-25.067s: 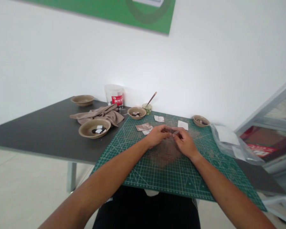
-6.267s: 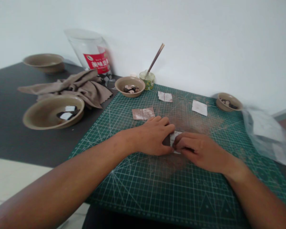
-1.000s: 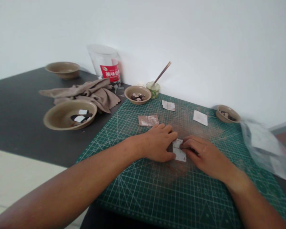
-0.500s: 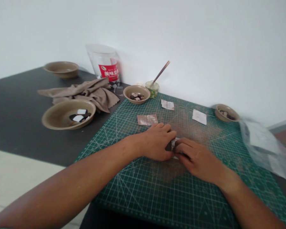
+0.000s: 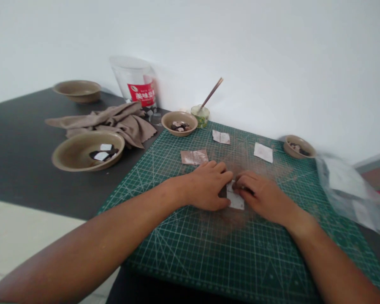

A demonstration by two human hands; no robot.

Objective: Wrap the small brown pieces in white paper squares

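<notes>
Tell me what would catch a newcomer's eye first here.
The big green gridded mat comes first, with brown smears across it. On it, the left hand and right hand touch a small white sheet. Back left, by the wall, a clear tub bears a red label.

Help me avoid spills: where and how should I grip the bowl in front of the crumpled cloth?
Probably best by the left rim of the bowl, pinched inside and out, coming from the near left. The wall flares outward there, while the white squares and dark pieces lie toward the right, and the cloth bunches behind. It sits upright; keep it level.
</notes>
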